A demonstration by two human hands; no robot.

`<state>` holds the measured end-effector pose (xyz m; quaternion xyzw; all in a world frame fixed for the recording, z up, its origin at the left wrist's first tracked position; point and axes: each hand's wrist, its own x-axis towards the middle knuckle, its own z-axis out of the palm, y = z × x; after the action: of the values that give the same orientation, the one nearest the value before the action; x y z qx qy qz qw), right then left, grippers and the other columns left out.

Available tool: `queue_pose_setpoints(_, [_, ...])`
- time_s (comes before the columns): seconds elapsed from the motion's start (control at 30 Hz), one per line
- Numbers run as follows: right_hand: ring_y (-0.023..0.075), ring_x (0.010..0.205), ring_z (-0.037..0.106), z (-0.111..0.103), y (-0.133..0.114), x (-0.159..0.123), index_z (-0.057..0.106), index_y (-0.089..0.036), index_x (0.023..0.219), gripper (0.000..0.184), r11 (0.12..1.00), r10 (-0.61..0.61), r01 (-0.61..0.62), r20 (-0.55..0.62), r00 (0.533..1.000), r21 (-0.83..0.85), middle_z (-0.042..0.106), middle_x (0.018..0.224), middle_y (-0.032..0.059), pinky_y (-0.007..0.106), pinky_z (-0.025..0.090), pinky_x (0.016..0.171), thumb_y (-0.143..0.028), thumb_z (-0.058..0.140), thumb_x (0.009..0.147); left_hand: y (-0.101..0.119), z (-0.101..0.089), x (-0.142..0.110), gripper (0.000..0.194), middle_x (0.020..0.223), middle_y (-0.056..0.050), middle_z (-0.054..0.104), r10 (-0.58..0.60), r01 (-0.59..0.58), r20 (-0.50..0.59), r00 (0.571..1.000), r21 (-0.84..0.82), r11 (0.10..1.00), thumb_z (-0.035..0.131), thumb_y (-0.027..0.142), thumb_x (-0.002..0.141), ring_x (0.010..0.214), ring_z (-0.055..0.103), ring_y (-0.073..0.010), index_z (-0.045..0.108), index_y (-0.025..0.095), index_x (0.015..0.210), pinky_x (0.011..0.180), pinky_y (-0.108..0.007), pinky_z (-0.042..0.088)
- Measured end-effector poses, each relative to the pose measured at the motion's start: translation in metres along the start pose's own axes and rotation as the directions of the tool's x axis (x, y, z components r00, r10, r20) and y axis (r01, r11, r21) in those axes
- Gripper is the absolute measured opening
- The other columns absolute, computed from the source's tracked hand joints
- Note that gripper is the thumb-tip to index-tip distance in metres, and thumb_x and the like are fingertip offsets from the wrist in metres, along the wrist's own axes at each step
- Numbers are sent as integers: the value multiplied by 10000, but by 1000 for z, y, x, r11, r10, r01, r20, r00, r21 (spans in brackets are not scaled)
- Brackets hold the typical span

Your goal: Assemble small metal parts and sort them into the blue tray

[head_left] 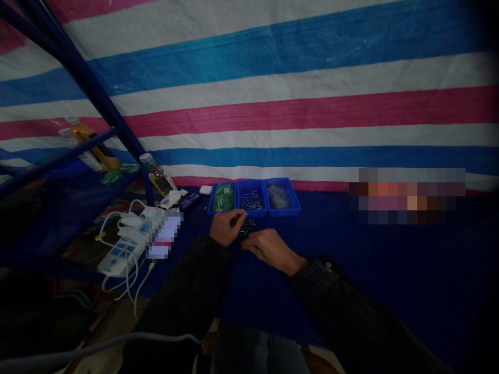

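Three blue plastic trays stand side by side on the dark blue cloth [296, 291]. The left tray [211, 205] holds green packets, the middle tray [252, 198] holds small dark metal pins, and the right tray [281, 198] holds a clear bag. A loose pile of small pins [248, 227] lies just below the middle tray. My left hand [226, 227] is at the pile, with finger and thumb pinched on what looks like one small pin. Beside the pile my right hand [271, 251] rests flat on the cloth, fingers relaxed and holding nothing.
Two white power strips [120, 254] with white cables lie at the left, near packets and a small bottle [158, 176]. A blue metal shelf frame [83, 85] rises at the left. A striped tarpaulin [273, 98] forms the back wall. A pixelated patch covers something at the right.
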<state>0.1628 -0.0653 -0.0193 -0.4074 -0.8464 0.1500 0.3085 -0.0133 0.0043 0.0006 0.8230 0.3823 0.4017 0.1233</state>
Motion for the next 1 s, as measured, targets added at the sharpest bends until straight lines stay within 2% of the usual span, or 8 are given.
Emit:
queue_pose_setpoints(0.1, [166, 815, 679, -4, -1, 1, 748, -258, 1017, 226, 999, -24, 24, -36, 999, -21, 727, 924, 37, 255, 461, 715, -257, 522, 1019, 1, -1, 0, 212, 644, 15, 686, 5, -5, -14, 1000, -13, 1000, 614, 336, 965, 519, 580, -102, 754, 184, 921, 549, -227, 436])
queue_pose_setpoints(0.23, [190, 847, 657, -10, -2, 3, 675, -220, 1031, 218, 988, 128, -97, -277, 952, 123, 695, 953, 63, 295, 480, 784, -271, 463, 1030, 4, -3, 1, 206, 774, -16, 735, 13, -13, 3, 1000, -68, 998, 603, 327, 971, 594, 622, -119, 743, 176, 957, 620, -243, 491])
queue_pose_setpoints(0.33, [183, 778, 641, -13, -3, 4, 624, -213, 996, 171, 953, 245, -157, -353, 903, 258, 685, 870, 38, 293, 480, 761, -281, 468, 1017, 8, -5, 2, 210, 911, -58, 747, 72, -63, 77, 994, -112, 992, 582, 314, 980, 731, 667, -152, 730, 169, 1011, 720, -278, 528])
queue_pose_setpoints(0.47, [143, 616, 587, -14, -4, 6, 584, -215, 976, 182, 885, 363, -207, -341, 867, 416, 644, 747, -4, 263, 454, 626, -337, 456, 1020, 12, -5, 2, 205, 946, -80, 730, 137, -111, 178, 974, -147, 983, 575, 304, 982, 847, 679, -182, 721, 169, 1034, 791, -302, 536])
queue_pose_setpoints(0.57, [118, 534, 569, -12, -4, 7, 560, -215, 1016, 213, 809, 409, -179, -316, 856, 560, 659, 772, -4, 254, 453, 565, -383, 429, 1030, 12, -4, 3, 193, 923, -78, 726, 149, -118, 215, 965, -149, 982, 584, 293, 977, 831, 674, -179, 731, 168, 976, 781, -298, 531])
queue_pose_setpoints(0.67, [106, 512, 573, -9, -1, 8, 553, -215, 1042, 225, 759, 431, -153, -313, 846, 633, 666, 810, 2, 249, 451, 539, -402, 429, 1029, 11, -3, 3, 192, 876, -65, 721, 137, -107, 220, 966, -142, 984, 588, 278, 972, 781, 660, -165, 733, 165, 918, 742, -284, 519])
queue_pose_setpoints(0.8, [110, 529, 575, -6, 3, 9, 569, -214, 1024, 229, 764, 432, -153, -320, 843, 627, 648, 803, -2, 247, 439, 530, -414, 456, 1019, 12, -3, 2, 165, 837, -46, 720, 112, -84, 221, 969, -135, 987, 598, 255, 959, 720, 644, -148, 726, 168, 902, 702, -269, 505])
queue_pose_setpoints(1.0, [127, 547, 560, -9, 3, 9, 607, -212, 1012, 199, 804, 435, -198, -327, 839, 561, 585, 668, -39, 259, 425, 570, -367, 481, 1016, 13, 0, 0, 118, 858, -50, 724, 132, -103, 235, 963, -132, 986, 635, 253, 929, 712, 642, -149, 712, 165, 941, 688, -270, 505])
